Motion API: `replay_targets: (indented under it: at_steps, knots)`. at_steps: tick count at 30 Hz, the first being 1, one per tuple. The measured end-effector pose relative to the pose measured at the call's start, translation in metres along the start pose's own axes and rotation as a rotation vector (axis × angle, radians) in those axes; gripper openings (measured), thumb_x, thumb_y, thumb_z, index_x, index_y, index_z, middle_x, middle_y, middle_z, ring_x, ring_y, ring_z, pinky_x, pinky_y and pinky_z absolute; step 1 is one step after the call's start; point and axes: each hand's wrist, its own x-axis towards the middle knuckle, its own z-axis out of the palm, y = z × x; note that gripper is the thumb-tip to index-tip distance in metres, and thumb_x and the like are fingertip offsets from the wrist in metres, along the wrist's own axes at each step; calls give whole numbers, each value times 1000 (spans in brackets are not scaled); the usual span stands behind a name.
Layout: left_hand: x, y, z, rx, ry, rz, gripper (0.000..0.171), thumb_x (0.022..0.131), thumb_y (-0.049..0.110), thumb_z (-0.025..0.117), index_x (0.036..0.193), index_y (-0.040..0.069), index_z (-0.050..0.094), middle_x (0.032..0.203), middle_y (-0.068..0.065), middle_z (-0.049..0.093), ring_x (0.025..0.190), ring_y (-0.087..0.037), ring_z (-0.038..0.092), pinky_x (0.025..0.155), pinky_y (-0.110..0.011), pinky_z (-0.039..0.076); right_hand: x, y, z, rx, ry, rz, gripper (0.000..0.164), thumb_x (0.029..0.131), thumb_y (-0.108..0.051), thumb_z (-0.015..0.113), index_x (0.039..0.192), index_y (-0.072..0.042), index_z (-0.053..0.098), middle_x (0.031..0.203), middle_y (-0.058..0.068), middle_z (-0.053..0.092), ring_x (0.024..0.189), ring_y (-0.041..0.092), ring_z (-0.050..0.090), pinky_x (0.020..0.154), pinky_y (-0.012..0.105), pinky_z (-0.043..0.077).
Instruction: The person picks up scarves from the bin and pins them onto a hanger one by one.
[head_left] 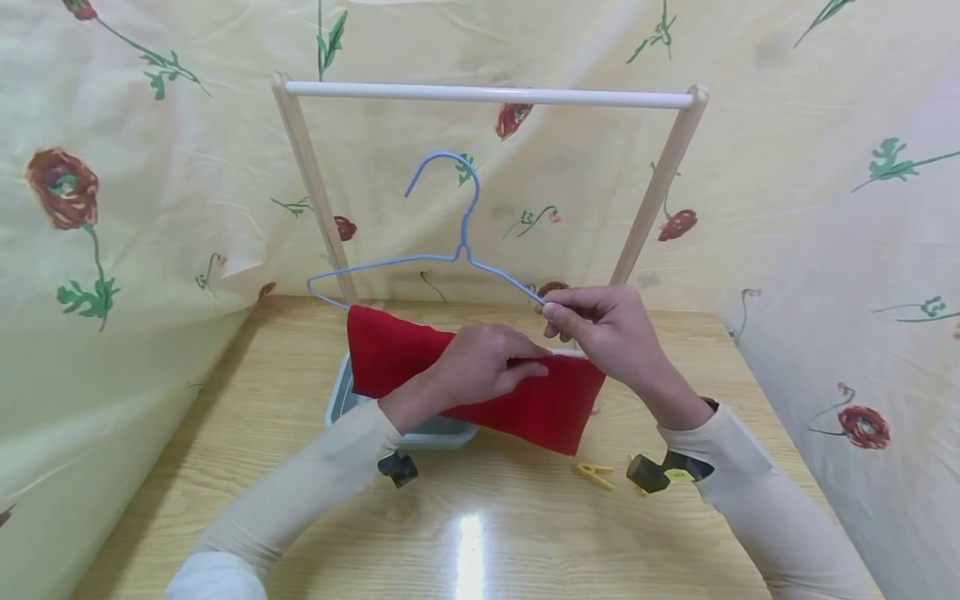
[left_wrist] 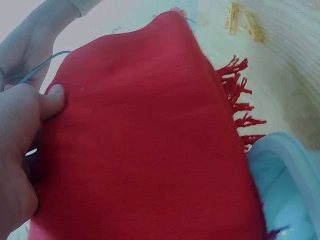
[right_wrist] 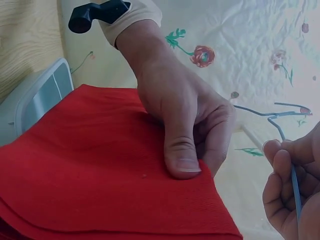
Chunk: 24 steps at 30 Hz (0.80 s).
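Observation:
A blue wire hanger (head_left: 463, 242) is held up with its hook on top. My right hand (head_left: 611, 333) pinches the hanger's right shoulder near its end; in the right wrist view the same hand (right_wrist: 295, 182) has the blue wire between thumb and fingers. A red scarf (head_left: 420, 354) with a fringed edge hangs across the hanger's lower part, hiding the bottom bar. My left hand (head_left: 487, 362) pinches the scarf's upper edge, left of the right hand. Its thumb lies on the red cloth in the right wrist view, the fingers behind.
Behind the hanger stands a rack with a white rod (head_left: 487, 94) and wooden posts. A light blue basin (head_left: 442, 440) sits on the wooden table (head_left: 360, 517), partly under the scarf. Yellow clothespins (head_left: 595, 475) lie at front right. Flowered cloth (head_left: 150, 250) surrounds the table.

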Motion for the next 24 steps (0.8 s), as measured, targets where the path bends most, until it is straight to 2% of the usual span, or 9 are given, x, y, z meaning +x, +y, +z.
replay_targets:
  at_steps: [3, 7, 10, 13, 16, 19, 24]
  knots:
    - [-1, 0, 3, -28, 77, -27, 22, 93, 21, 77, 113, 12, 80, 96, 1, 79, 79, -7, 72, 68, -13, 49, -1, 0, 1, -6, -1, -6, 13, 92, 7, 70, 103, 10, 75, 79, 19, 71, 66, 11, 66, 64, 21, 56]
    - [-2, 0, 5, -88, 193, -72, 24, 92, 17, 78, 115, 10, 79, 100, 0, 79, 83, -8, 74, 74, -12, 52, -1, 0, 2, -25, -13, -12, 14, 91, 6, 71, 104, 8, 76, 77, 16, 72, 66, 13, 65, 64, 21, 55]
    - [-2, 1, 6, -51, 226, -27, 25, 91, 18, 79, 115, 10, 79, 102, -1, 79, 90, -11, 75, 81, -14, 53, -1, -1, 1, -26, -4, -19, 13, 92, 6, 70, 103, 9, 75, 78, 16, 72, 66, 12, 66, 64, 21, 55]
    - [0, 3, 8, 13, 211, 49, 24, 91, 21, 80, 112, 10, 80, 101, -1, 79, 91, -11, 75, 83, -15, 54, 1, -3, -1, -18, 19, -28, 12, 92, 7, 69, 102, 9, 75, 81, 19, 71, 67, 10, 67, 63, 21, 55]
    - [1, 4, 10, 42, 178, 69, 25, 90, 24, 80, 111, 10, 79, 102, -1, 79, 91, -11, 75, 83, -16, 54, 2, -4, -3, -8, 33, -28, 13, 92, 8, 69, 102, 9, 76, 83, 20, 71, 67, 9, 67, 63, 20, 55]
    - [2, 5, 10, 44, 111, 30, 29, 89, 28, 81, 113, 11, 78, 103, 1, 78, 88, -9, 74, 79, -15, 53, 2, -5, -4, -2, 29, -18, 13, 93, 7, 69, 103, 9, 76, 82, 18, 72, 66, 10, 67, 63, 21, 55]
    - [6, 8, 8, 95, -66, -49, 36, 90, 39, 78, 117, 14, 74, 99, 6, 77, 79, -5, 69, 71, -14, 50, 2, -7, -4, 17, 26, -18, 12, 92, 8, 68, 102, 9, 76, 79, 3, 73, 66, 10, 67, 63, 22, 56]
